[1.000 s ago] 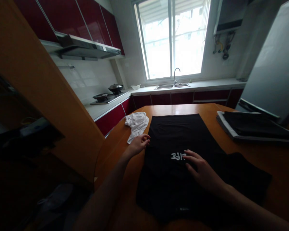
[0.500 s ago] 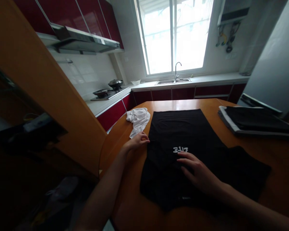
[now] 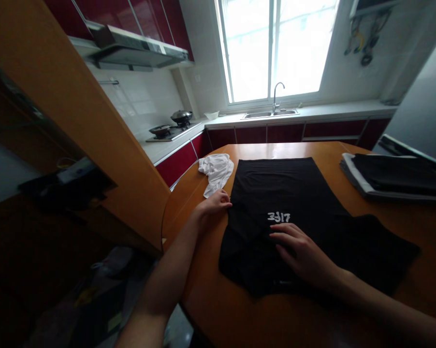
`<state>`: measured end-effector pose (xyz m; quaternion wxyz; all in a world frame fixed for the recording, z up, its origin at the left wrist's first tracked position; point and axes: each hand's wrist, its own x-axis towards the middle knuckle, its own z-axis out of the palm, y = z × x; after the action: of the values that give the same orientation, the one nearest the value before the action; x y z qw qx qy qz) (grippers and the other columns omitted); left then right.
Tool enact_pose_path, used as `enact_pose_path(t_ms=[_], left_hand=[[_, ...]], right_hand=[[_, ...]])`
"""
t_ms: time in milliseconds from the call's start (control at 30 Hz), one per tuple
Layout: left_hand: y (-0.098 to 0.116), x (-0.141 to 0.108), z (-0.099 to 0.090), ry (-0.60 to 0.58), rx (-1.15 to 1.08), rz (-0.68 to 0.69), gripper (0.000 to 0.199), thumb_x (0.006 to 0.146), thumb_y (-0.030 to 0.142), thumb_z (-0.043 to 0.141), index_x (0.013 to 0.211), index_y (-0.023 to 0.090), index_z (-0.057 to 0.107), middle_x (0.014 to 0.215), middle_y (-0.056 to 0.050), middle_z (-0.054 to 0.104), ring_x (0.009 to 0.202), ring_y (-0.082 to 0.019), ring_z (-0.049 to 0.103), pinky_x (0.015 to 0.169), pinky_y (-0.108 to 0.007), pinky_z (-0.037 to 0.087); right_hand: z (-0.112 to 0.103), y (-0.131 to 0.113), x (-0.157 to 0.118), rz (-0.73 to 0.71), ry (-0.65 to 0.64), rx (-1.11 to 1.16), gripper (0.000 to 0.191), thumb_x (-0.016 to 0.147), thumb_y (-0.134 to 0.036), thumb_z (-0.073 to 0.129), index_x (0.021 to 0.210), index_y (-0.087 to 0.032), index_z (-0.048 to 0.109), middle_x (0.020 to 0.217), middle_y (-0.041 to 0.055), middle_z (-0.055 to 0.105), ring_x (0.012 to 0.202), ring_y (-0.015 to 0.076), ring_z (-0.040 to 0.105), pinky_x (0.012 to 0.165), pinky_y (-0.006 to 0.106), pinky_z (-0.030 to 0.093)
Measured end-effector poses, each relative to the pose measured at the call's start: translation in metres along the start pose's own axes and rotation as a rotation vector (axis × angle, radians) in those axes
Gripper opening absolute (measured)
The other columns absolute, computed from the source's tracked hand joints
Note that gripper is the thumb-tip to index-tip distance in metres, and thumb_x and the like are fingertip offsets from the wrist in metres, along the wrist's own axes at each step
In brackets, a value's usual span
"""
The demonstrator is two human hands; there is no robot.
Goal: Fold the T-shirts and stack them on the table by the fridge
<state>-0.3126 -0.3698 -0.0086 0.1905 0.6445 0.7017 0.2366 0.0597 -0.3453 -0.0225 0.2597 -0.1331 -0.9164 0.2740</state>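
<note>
A black T-shirt [image 3: 279, 183] lies spread on the wooden table [image 3: 203, 299], its white lettering upside down to me and its hem toward the window. At the shirt's left edge my left hand [image 3: 216, 202] is closed, fingertips pinching the fabric. My right hand [image 3: 299, 249] rests over the middle of the shirt just below the lettering, fingers apart and slightly curved, holding nothing. A crumpled white cloth [image 3: 217, 170] lies beyond my left hand, near the table's far left edge.
Folded dark and grey clothes [image 3: 395, 176] are stacked at the table's right. Behind the table run a counter with a sink [image 3: 270, 114] and a stove [image 3: 172, 131] with pans. A wooden panel [image 3: 131, 164] stands close on the left.
The view has shifted, so the scene sits slightly right and higher in the frame. Both hands stay at nearly the same places on the shirt.
</note>
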Motion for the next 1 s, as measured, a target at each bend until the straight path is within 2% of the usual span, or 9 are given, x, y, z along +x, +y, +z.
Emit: enact_pose_path(t_ms=[100,200,333,433,567,700,767,900,1000], left_hand=[[-0.002,0.001,0.004,0.012,0.001,-0.002,0.039,0.074,0.055,0.075,0.072,0.017,0.068,0.097,-0.008,0.057,0.089,-0.021,0.058,0.086,-0.033,0.050],[-0.005,0.002,0.007,0.023,-0.001,-0.006,0.041,0.074,0.058,0.074,0.073,0.017,0.067,0.096,-0.007,0.056,0.085,-0.019,0.057,0.083,-0.031,0.049],[-0.006,0.003,0.009,0.046,0.013,-0.015,0.041,0.076,0.057,0.073,0.072,0.017,0.067,0.094,-0.006,0.058,0.083,-0.019,0.056,0.083,-0.030,0.049],[-0.006,0.004,0.009,0.060,0.020,-0.001,0.038,0.076,0.054,0.073,0.071,0.016,0.068,0.093,-0.007,0.060,0.084,-0.019,0.057,0.084,-0.030,0.048],[-0.007,0.002,0.001,0.017,-0.021,0.026,0.039,0.078,0.055,0.071,0.073,0.016,0.071,0.091,-0.007,0.063,0.084,-0.019,0.059,0.083,-0.030,0.048],[-0.010,-0.003,-0.006,-0.038,-0.113,0.067,0.040,0.074,0.055,0.074,0.081,0.016,0.075,0.104,-0.009,0.066,0.092,-0.021,0.061,0.084,-0.029,0.049],[-0.011,-0.002,-0.005,-0.031,-0.118,0.061,0.040,0.072,0.055,0.075,0.079,0.016,0.075,0.105,-0.009,0.066,0.089,-0.020,0.061,0.081,-0.028,0.049],[-0.012,0.001,0.001,0.014,-0.042,0.074,0.034,0.077,0.050,0.072,0.073,0.015,0.072,0.096,-0.009,0.065,0.083,-0.019,0.060,0.079,-0.029,0.050],[-0.010,0.001,0.004,0.022,0.019,0.075,0.027,0.079,0.043,0.070,0.078,0.016,0.072,0.096,-0.007,0.064,0.084,-0.019,0.060,0.081,-0.029,0.050]], right_hand=[[0.009,-0.031,0.002,-0.150,-0.141,-0.048,0.029,0.095,-0.019,0.054,0.121,-0.023,0.067,0.120,0.0096,0.066,0.113,0.0242,0.059,0.099,0.041,0.050],[0.026,-0.063,0.009,-0.257,-0.298,-0.110,0.023,0.095,-0.023,0.057,0.116,-0.022,0.067,0.112,0.0082,0.067,0.105,0.0233,0.059,0.094,0.040,0.048],[0.045,-0.085,0.024,-0.329,-0.425,-0.123,0.016,0.096,-0.031,0.059,0.104,-0.019,0.066,0.105,0.0070,0.068,0.102,0.0224,0.059,0.089,0.036,0.046],[0.050,-0.085,0.038,-0.345,-0.473,-0.092,0.011,0.097,-0.028,0.057,0.096,-0.021,0.065,0.094,0.0024,0.068,0.092,0.0180,0.060,0.083,0.032,0.045],[0.057,-0.076,0.061,-0.331,-0.329,-0.263,0.016,0.095,-0.025,0.059,0.109,-0.021,0.064,0.107,0.0066,0.065,0.098,0.0215,0.056,0.082,0.034,0.044],[0.070,-0.070,0.078,-0.469,-0.360,-0.452,0.010,0.096,-0.022,0.057,0.097,-0.018,0.067,0.101,0.0091,0.064,0.094,0.0235,0.055,0.079,0.036,0.043],[0.078,-0.070,0.079,-0.517,-0.374,-0.489,0.012,0.096,-0.018,0.055,0.092,-0.017,0.067,0.096,0.0085,0.064,0.090,0.0231,0.055,0.077,0.037,0.043],[0.087,-0.072,0.073,-0.526,-0.383,-0.460,0.012,0.096,-0.017,0.055,0.097,-0.015,0.067,0.100,0.0091,0.065,0.090,0.0228,0.056,0.076,0.035,0.044],[0.080,-0.073,0.073,-0.498,-0.421,-0.315,0.014,0.098,-0.021,0.054,0.101,-0.016,0.067,0.100,0.0069,0.066,0.088,0.0197,0.059,0.077,0.031,0.046]])
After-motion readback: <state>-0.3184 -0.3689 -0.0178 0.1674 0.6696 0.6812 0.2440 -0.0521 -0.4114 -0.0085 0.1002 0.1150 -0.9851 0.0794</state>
